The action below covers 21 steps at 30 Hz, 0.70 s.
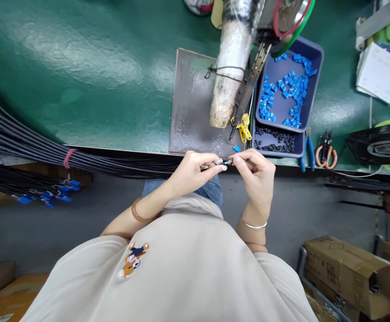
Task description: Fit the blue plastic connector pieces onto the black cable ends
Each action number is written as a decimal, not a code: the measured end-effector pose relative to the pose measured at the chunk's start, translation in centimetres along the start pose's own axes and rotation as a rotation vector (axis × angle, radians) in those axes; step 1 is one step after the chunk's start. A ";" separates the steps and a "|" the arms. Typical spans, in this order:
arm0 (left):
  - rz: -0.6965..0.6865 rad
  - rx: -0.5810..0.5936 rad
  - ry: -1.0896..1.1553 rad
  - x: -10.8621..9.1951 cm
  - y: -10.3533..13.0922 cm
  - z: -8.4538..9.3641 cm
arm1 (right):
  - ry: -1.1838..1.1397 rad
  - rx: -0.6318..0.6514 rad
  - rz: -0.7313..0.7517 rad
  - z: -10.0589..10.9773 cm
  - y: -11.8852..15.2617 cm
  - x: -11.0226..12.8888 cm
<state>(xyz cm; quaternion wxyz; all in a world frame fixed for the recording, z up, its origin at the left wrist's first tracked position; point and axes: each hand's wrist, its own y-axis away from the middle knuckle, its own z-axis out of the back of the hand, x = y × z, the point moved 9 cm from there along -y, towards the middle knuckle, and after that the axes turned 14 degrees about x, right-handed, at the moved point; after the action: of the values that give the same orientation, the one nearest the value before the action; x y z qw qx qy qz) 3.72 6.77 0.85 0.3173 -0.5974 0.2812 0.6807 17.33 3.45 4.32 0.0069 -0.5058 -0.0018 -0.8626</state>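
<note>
At the bench's front edge, my left hand (199, 172) pinches a black cable whose thin coloured wires (227, 162) stick out past the fingertips. My right hand (257, 174) closes its thumb and fingers on the ends of these wires, close to the left fingertips. A bundle of black cables (124, 163) runs in from the left, behind my left hand. Just above the fingers, a small blue connector (237, 148) lies on the dark board (195, 112). The exact grip on each wire is too small to make out.
A fume pipe (230, 76) hangs over the board, beside yellow clips (244, 128). Right of it are a bin of blue connectors (312, 89), a bin of black pieces (298, 150), blue-handled pliers (310, 152), orange-handled cutters (325, 154) and a fan (383, 145).
</note>
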 end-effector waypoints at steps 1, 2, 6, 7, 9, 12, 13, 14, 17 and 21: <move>0.000 0.005 -0.007 0.0 0.0 0.0 | 0.018 0.016 -0.001 -0.1 0.0 0.0; -0.003 0.007 -0.013 -0.1 0.0 0.0 | 0.037 0.036 -0.004 -0.2 -0.1 0.1; -0.013 0.014 -0.026 -0.2 0.0 -0.1 | 0.061 0.088 -0.040 -0.4 -0.2 -0.2; -0.015 0.010 -0.026 -0.2 0.1 -0.1 | 0.028 0.070 -0.056 -0.1 -0.1 -0.3; -0.018 0.005 -0.027 -0.2 0.1 -0.1 | -0.070 0.030 -0.092 0.4 0.1 -0.9; -0.028 0.004 -0.043 -0.3 0.1 -0.1 | -0.199 0.093 -0.114 -0.1 -0.1 -1.5; -0.031 0.004 -0.049 -0.4 0.2 -0.1 | -0.226 0.139 -0.111 -0.5 -0.2 -1.6; -0.035 0.004 -0.054 -0.5 0.2 -0.1 | -0.249 0.178 -0.106 -0.9 -0.4 -1.6; -0.050 -0.001 -0.063 -0.7 0.2 -0.1 | -0.272 0.218 -0.090 -1.3 -0.6 -1.7; -0.081 -0.033 -0.055 -1.0 0.3 0.1 | -0.170 0.117 -0.053 -0.3 -0.3 -1.1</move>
<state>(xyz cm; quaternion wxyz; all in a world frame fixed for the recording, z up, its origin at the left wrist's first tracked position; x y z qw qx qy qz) 3.51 6.61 1.82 0.3424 -0.5942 0.2368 0.6881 17.62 3.80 3.23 0.0134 -0.5757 -0.0658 -0.8149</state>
